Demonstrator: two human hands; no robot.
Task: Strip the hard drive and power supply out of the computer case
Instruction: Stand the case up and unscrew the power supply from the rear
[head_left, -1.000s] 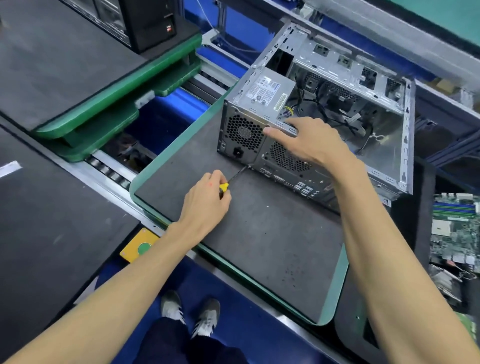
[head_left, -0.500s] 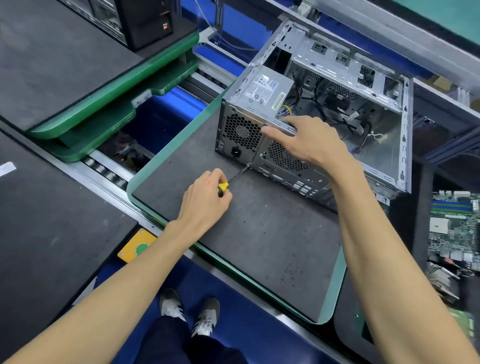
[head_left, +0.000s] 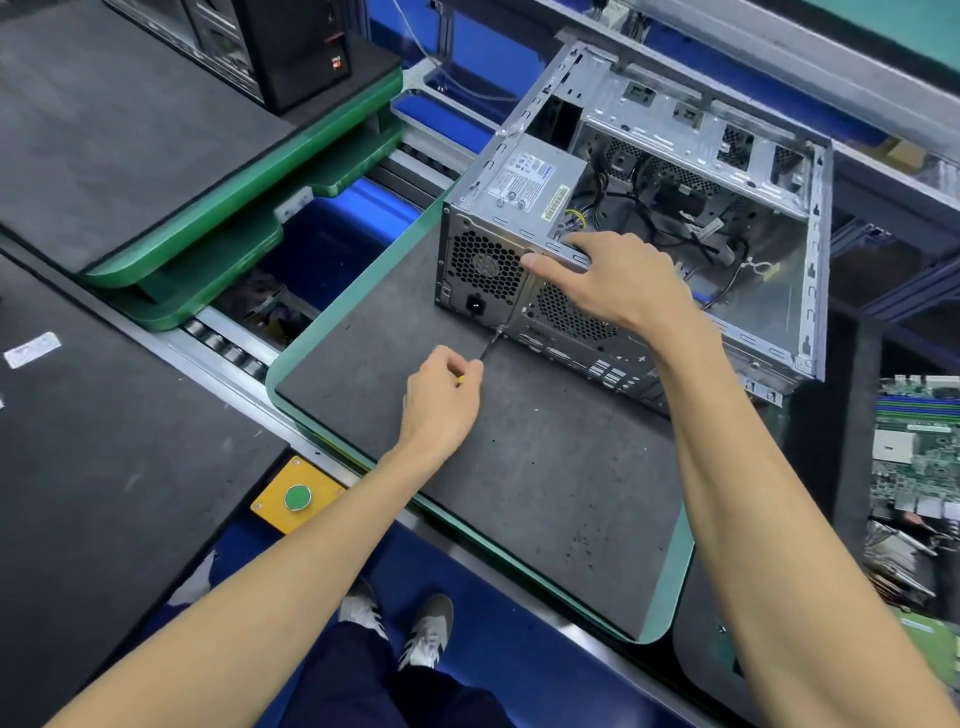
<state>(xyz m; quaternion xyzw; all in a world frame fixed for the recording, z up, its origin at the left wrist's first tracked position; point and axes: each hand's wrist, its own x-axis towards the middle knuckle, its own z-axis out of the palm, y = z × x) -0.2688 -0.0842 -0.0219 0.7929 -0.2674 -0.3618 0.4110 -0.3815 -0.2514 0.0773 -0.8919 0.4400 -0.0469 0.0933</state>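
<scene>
An open grey computer case (head_left: 769, 291) lies on its side on a dark mat, rear panel towards me. The silver power supply (head_left: 530, 182) sits in its near left corner, label up, with loose cables (head_left: 660, 218) behind it. My left hand (head_left: 441, 400) grips a yellow-handled screwdriver (head_left: 488, 345); its tip touches the rear panel just below the power socket. My right hand (head_left: 613, 283) rests on the case's top rear edge, index finger stretched out along it. No hard drive is visible.
The mat lies on a green-rimmed pallet (head_left: 670, 587) on a roller conveyor. More green pallets (head_left: 249, 202) are stacked at left, one carrying a black tower (head_left: 291, 47). A yellow box with a green button (head_left: 297, 496) is near me. Circuit boards (head_left: 914, 457) lie at right.
Both hands stay where they were on the case and screwdriver. My left hand has turned slightly on the handle, hiding more of its yellow.
</scene>
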